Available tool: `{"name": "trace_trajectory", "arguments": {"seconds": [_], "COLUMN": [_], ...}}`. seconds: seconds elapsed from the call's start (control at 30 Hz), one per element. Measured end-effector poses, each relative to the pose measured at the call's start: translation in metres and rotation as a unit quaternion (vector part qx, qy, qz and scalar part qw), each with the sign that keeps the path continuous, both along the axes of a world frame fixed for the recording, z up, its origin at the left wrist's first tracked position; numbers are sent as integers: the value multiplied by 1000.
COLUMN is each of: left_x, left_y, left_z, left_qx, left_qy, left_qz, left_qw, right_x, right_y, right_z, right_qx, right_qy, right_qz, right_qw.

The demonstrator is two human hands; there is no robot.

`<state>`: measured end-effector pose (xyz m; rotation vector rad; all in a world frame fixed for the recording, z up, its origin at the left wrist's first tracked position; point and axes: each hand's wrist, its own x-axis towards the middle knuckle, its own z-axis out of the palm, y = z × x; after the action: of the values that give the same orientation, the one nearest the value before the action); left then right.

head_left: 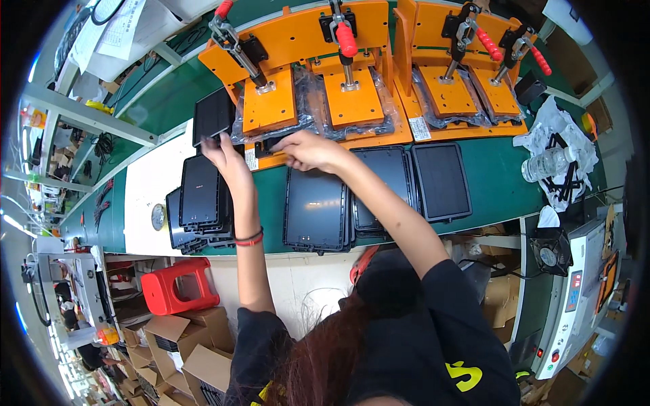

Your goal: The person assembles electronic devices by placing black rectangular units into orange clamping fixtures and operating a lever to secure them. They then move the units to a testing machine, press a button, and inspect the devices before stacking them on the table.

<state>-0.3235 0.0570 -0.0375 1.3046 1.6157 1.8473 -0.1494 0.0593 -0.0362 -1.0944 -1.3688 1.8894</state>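
My left hand (228, 162) is raised at the lower edge of a black flat panel (212, 114), left of the orange press fixture (267, 111). Motion smears its fingertips, so whether it grips the panel cannot be told. Just in front of the leftmost clamp plate is my right hand (310, 151), its fingers curled in and pointing left. What lies between those fingers, if anything, is hidden. Below my left hand sits a stack of black plastic housings (200, 193). More black housings (315, 208) lie under my right forearm.
A second orange fixture (447, 91) with red-handled clamps (489, 44) stands to the right. Near the bench's right end are a clear plastic bottle (542, 166) and crumpled white plastic. A red stool (177, 287) and cardboard boxes (206, 365) are on the floor at left.
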Motion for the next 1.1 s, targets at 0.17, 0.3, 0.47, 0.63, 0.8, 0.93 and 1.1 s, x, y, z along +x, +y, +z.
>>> {"name": "trace_trajectory", "arguments": {"seconds": [0.17,0.3,0.47,0.63,0.8,0.93,1.1], "left_x": [-2,31,26,22,10,41,49], "left_y": [25,-21,-51,-53,-8,6,11], "left_z": [19,-14,-15,18,67,89,87], "left_qx": [-63,66,19,58,113,141,160], "left_qy": [102,124,-11,0,53,-26,3], "left_qz": [66,97,31,25,-5,-48,-52], "left_qw": [991,985,999,998,992,988,986], "right_x": [49,44,13,0,-4,-10,-3], "right_y": [-25,-43,-27,-33,-45,-28,-27], "right_z": [4,6,7,3,16,-12,-6], "right_qx": [328,334,345,358,408,436,379], "right_qy": [-280,-407,-487,-515,-520,-557,-529], "right_qz": [-83,-33,4,24,19,-6,27], "right_qw": [899,850,803,778,750,707,759]}}
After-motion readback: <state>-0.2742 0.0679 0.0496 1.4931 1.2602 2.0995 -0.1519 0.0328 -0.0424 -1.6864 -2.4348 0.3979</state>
